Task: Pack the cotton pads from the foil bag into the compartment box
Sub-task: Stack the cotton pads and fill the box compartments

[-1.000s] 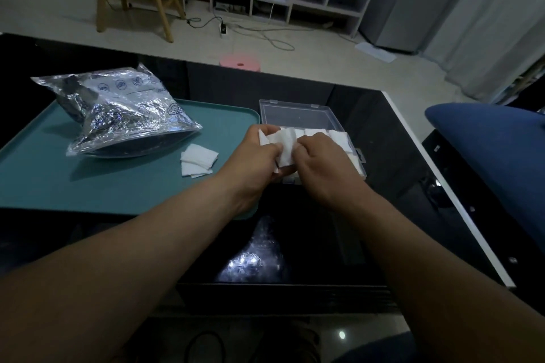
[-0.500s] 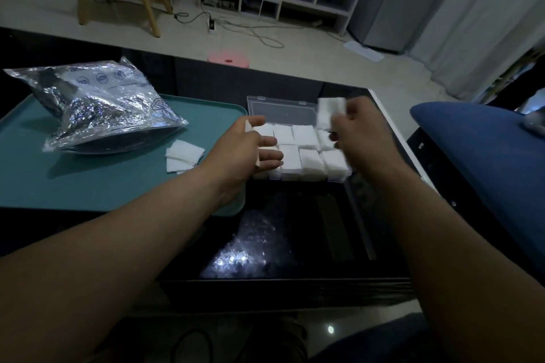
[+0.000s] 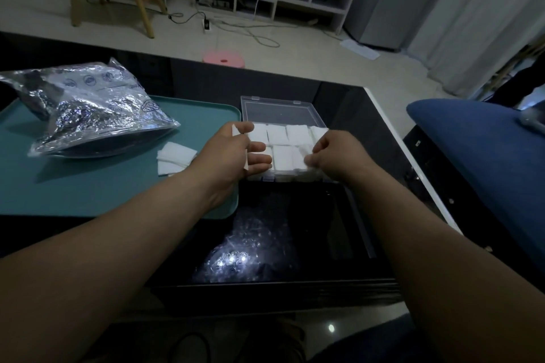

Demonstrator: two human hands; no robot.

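The cotton pads (image 3: 278, 134) were seen packed in two rows inside the clear compartment box (image 3: 283, 178), filling its visible compartments. The box was set on the black table (image 3: 309, 230), just beside the right edge of the teal tray (image 3: 88, 188), with its transparent lid (image 3: 280, 111) laid open on the far side. A single pad (image 3: 303, 153) was pinched between the curled fingers and thumb of the right hand (image 3: 339, 156), at the near right part of the box. The left hand (image 3: 233, 153) was laid over the left side of the box with its fingers stretched out nearly straight, resting on the pads there and gripping nothing. On the tray, a small heap of loose pads (image 3: 174, 158) was left near the left wrist, and the crinkled foil bag (image 3: 88, 109) was placed farther left, apart from the box. A blue cushion (image 3: 486, 144) was visible to the right of the table, and a round pink object (image 3: 223, 56) was seen on the floor beyond it.
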